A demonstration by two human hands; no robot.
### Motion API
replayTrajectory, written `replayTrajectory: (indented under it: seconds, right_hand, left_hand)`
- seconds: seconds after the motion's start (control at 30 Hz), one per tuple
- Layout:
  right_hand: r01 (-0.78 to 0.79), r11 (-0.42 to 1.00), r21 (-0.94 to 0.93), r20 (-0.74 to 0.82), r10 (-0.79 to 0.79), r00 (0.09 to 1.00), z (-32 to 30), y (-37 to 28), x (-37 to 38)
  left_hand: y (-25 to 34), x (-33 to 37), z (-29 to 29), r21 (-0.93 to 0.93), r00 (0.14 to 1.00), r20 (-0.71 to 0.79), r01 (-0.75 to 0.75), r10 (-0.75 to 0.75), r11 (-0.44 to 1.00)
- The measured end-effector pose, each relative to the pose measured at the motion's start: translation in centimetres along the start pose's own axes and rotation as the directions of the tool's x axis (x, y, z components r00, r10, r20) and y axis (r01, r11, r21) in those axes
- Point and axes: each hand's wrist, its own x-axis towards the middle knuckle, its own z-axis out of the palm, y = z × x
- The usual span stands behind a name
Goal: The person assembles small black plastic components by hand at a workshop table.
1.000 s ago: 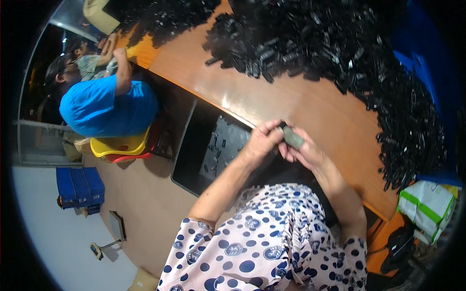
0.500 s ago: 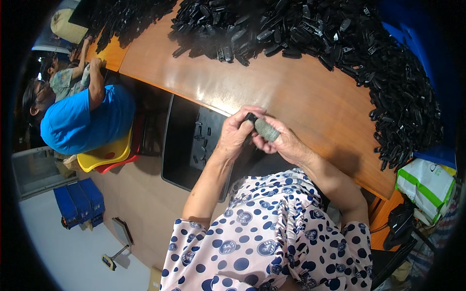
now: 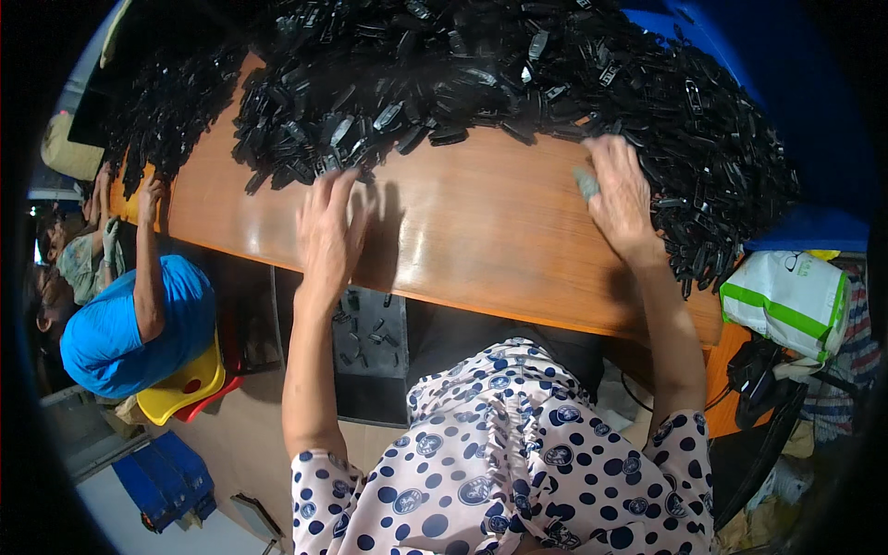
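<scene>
My left hand point(image 3: 330, 222) reaches over the table to the near edge of a large heap of small black plastic pieces point(image 3: 388, 92). Its fingers are stretched out and slightly blurred, and nothing shows in them. Farther right, my right hand point(image 3: 622, 199) is open beside the right arm of the heap, fingers extended towards the pieces. A grey-green oval pad or cover point(image 3: 585, 183) sits at its thumb; I cannot tell whether it is worn or held. Whether the fingertips touch any piece is unclear.
Below the table edge point(image 3: 518, 310) a dark tray point(image 3: 370, 393) holds several loose black pieces. At left, a person in a blue shirt point(image 3: 139, 324) sits on a yellow chair point(image 3: 190, 388) by another black heap point(image 3: 171, 111). A white-and-green bag point(image 3: 786, 301) stands at right.
My hands were together near the table's front edge, the left with a small black piece. Now they are apart and farther forward at the heap, and that piece no longer shows. The view has shifted.
</scene>
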Motion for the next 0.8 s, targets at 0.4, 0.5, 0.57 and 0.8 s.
replayTrajectory:
  seconds: [0.4,0.5,0.57,0.8]
  right_hand:
    - [0.158,0.983,-0.093,0.116,-0.147,0.982,1.2,2.4,2.1]
    - [0.058,0.998,-0.007,0.061,-0.058,0.996,0.7,2.4,0.9]
    - [-0.027,0.996,0.09,0.01,0.026,1.0,0.8,2.9,0.1]
    - [-0.505,0.083,0.859,0.459,0.312,0.832,0.3,0.6,-3.4]
  left_hand:
    - [4.3,2.5,8.1,-0.108,0.971,0.022,-0.235,0.239,0.966]
    - [6.3,1.7,7.3,-0.177,0.968,0.036,-0.239,0.249,0.955]
    - [6.2,1.3,7.6,-0.568,0.997,-0.02,-0.072,0.074,0.82]
    - [7.4,-0.3,6.1,-0.828,0.829,0.542,0.498,-0.142,-0.257]
